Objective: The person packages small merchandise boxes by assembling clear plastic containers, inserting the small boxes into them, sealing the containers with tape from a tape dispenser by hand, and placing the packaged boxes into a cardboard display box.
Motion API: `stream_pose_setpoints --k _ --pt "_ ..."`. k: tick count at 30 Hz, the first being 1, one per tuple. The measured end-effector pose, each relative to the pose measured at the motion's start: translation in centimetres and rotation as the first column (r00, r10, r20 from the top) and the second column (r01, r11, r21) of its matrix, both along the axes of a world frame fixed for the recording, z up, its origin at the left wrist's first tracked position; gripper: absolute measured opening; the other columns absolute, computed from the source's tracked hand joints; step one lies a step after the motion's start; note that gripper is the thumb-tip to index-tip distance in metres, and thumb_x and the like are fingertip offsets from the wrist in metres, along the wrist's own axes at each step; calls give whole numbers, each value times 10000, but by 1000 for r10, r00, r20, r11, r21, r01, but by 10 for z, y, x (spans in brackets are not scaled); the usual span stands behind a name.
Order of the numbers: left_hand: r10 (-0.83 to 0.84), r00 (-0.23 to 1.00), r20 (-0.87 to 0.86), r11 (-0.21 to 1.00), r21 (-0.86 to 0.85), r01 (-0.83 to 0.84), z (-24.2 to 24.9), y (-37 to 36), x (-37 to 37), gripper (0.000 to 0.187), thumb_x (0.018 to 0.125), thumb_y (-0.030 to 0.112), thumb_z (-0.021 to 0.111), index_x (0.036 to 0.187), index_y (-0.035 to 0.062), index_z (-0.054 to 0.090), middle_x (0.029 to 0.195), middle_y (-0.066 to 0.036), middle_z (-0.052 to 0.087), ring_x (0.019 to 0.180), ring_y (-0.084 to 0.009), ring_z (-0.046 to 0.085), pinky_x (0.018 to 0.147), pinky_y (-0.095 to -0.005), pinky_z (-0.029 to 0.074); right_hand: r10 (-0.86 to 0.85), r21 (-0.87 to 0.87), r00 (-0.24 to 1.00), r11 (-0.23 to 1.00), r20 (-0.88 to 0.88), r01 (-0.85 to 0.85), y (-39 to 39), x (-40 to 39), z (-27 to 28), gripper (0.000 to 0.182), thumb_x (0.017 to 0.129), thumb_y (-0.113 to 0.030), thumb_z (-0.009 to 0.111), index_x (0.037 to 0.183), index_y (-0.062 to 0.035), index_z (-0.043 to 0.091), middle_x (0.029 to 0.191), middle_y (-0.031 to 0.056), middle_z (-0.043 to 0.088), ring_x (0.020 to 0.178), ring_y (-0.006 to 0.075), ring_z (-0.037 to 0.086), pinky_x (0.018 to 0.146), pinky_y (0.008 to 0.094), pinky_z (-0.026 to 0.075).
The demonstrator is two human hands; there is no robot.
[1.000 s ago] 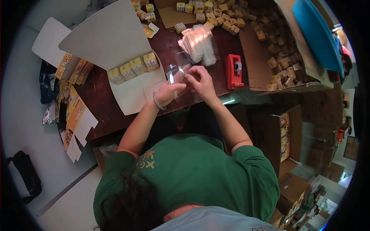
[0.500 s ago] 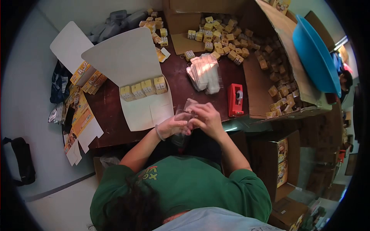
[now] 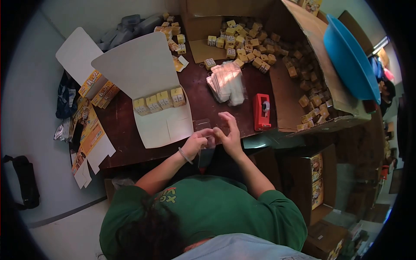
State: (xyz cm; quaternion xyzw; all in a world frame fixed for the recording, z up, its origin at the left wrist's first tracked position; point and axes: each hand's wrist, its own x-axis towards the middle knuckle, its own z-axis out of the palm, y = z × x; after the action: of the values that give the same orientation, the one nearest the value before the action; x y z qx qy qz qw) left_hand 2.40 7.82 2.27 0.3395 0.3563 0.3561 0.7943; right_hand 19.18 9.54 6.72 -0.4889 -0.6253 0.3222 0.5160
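Note:
Just over the front edge of the table, my left hand [image 3: 197,142] is closed on a clear plastic sleeve [image 3: 205,158], which shows above and below the fingers. My right hand [image 3: 230,138] is beside it with index finger stretched out and fingers apart, its thumb close to the left fingertips. Whether that thumb touches the plastic is hard to make out. Left of the hands an open white carton [image 3: 167,130] holds a row of small yellow boxes [image 3: 159,100]. Beyond the hands lies a stack of clear plastic sleeves [image 3: 227,82].
A red tape dispenser [image 3: 262,113] stands right of the stack. Behind it a large cardboard box [image 3: 284,102] on its side spills many small yellow cubes [image 3: 242,41]. A blue basin [image 3: 350,58] leans at the box. Printed flattened cartons [image 3: 89,134] lie at the left edge.
My right hand has opened out and its index finger has straightened. My left hand has kept the plastic sleeve, which now hangs more upright. The view has shifted slightly.

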Motion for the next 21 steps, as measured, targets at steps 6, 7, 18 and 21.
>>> stream_pose_setpoints --k 6,7,18,21 --pt "62 996 -63 997 -36 -65 -5 -6 6 328 953 143 453 1211 1 598 1054 -55 646 931 -164 635 717 -267 510 437 -14 891 897 -123 -442 -22 -3 -5 276 971 -238 584 1115 -28 691 1045 119 695 1066 264 611 946 357 443" --pt "-43 979 -197 999 -25 39 -19 -2 -5 345 977 158 408 1217 -8 592 1109 -68 643 988 -180 638 804 -296 529 404 -25 914 914 -43 -405 -24 -4 1 255 941 -204 613 1111 -32 694 1046 123 698 1060 274 616 947 364 441" --pt "-15 945 326 990 -129 60 15 -59 -9 542 957 423 549 1362 81 437 1162 -107 585 1045 -251 607 946 -409 463 291 -447 910 799 -296 -401 -31 9 -5 266 964 -90 594 1207 -7 661 1090 82 710 970 114 640 869 267 510" --pt "-84 991 105 996 13 83 -4 -72 -18 664 900 322 685 1415 61 357 1172 -103 571 1061 -212 603 928 -349 478 385 -379 911 829 -148 -411 -37 12 -6 260 932 -82 611 1176 -31 682 1054 107 722 971 169 666 875 301 518"
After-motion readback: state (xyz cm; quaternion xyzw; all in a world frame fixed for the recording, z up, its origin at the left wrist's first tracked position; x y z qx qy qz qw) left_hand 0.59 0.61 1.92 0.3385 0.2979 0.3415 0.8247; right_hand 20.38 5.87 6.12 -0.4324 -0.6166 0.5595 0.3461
